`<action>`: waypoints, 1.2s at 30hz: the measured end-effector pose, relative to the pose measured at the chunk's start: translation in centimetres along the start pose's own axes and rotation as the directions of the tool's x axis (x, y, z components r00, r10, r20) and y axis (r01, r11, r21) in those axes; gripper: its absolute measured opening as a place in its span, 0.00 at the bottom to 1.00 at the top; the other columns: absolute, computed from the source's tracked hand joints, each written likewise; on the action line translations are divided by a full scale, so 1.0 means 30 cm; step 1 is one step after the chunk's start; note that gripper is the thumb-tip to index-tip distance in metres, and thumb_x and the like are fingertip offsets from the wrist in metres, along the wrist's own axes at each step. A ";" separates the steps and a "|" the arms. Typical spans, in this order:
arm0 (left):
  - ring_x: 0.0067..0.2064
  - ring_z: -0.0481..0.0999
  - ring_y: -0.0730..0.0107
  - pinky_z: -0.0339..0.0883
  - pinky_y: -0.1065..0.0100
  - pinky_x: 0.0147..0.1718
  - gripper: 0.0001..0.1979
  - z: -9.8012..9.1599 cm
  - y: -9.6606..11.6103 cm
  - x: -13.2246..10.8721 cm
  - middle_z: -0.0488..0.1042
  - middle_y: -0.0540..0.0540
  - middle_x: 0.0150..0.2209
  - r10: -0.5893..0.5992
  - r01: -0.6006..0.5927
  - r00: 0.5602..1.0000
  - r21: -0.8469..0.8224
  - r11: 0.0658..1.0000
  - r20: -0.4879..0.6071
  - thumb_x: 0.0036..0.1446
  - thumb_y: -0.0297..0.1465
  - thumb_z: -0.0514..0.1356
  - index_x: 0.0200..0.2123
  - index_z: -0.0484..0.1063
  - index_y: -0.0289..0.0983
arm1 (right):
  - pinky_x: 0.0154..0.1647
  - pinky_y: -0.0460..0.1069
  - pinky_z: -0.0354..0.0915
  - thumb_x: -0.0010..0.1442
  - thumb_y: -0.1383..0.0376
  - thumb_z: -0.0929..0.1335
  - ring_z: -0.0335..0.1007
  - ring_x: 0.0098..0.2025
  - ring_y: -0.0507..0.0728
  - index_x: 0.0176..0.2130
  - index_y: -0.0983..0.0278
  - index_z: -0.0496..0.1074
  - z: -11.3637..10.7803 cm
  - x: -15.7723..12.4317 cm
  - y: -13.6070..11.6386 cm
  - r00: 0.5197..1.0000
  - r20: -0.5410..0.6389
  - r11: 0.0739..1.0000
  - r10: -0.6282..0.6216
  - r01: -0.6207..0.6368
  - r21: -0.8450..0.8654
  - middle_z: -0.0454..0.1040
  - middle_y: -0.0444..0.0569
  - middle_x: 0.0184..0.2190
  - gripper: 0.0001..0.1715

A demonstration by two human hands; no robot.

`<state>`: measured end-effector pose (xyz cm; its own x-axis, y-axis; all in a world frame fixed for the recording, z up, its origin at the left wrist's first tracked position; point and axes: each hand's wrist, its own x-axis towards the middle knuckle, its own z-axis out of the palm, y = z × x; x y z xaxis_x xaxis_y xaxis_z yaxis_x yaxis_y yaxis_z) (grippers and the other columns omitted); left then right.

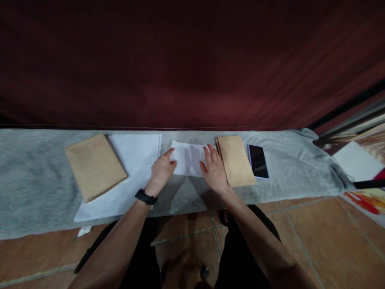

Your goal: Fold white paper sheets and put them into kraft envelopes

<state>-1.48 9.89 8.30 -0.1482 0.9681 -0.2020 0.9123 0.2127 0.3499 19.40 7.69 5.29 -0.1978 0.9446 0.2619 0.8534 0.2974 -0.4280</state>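
A folded white sheet of paper (188, 159) lies on the grey cloth (36, 180) in front of me. My left hand (161, 170), with a black band on its wrist, rests on the sheet's left edge, fingers stretched out. My right hand (214, 168) lies flat on the sheet's right edge, fingers extended, next to a stack of brown envelopes (236, 159). Neither hand holds anything.
A second stack of brown envelopes (94, 165) lies on a pile of white sheets (132, 160) at the left. A black phone (258, 161) lies right of the envelopes. A dark red curtain (192, 60) hangs behind. Tiled floor lies below, with papers at far right.
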 end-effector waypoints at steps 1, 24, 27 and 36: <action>0.51 0.80 0.48 0.73 0.55 0.49 0.29 0.001 0.002 -0.001 0.80 0.37 0.52 0.002 -0.002 1.000 0.017 1.000 0.008 0.62 0.33 0.58 0.66 0.65 0.42 | 0.73 0.61 0.52 0.72 0.61 0.59 0.45 0.75 0.63 0.72 0.68 0.53 0.014 -0.009 -0.018 0.999 0.028 0.999 -0.039 0.038 0.016 0.52 0.58 0.73 0.33; 0.49 0.81 0.49 0.73 0.55 0.47 0.25 -0.001 -0.007 -0.013 0.81 0.38 0.50 0.018 -0.019 1.000 0.127 0.992 0.008 0.64 0.33 0.56 0.64 0.67 0.45 | 0.73 0.65 0.45 0.73 0.56 0.60 0.47 0.74 0.65 0.71 0.58 0.57 0.095 -0.053 0.014 0.989 0.145 0.994 -0.001 0.017 -0.112 0.52 0.52 0.73 0.31; 0.49 0.81 0.48 0.73 0.53 0.47 0.25 -0.008 -0.008 -0.017 0.81 0.38 0.48 0.014 -0.017 1.000 0.165 0.986 0.017 0.64 0.33 0.55 0.65 0.66 0.44 | 0.73 0.64 0.45 0.73 0.55 0.60 0.48 0.74 0.65 0.71 0.59 0.57 0.097 -0.054 0.014 0.988 0.151 0.993 -0.002 0.020 -0.117 0.52 0.53 0.73 0.31; 0.72 0.55 0.45 0.52 0.46 0.68 0.25 0.091 0.049 -0.114 0.60 0.32 0.69 0.387 -0.344 0.888 0.197 0.918 -0.250 0.68 0.32 0.49 0.65 0.65 0.31 | 0.74 0.64 0.43 0.73 0.56 0.58 0.45 0.75 0.66 0.71 0.64 0.57 0.094 -0.056 0.003 0.986 0.166 0.991 -0.013 0.035 -0.130 0.50 0.55 0.74 0.32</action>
<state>1.40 6.54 7.00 0.1257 0.9747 0.1849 0.9637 -0.1642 0.2107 18.45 6.53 2.37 -0.2863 0.9506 0.1198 0.9015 0.3096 -0.3023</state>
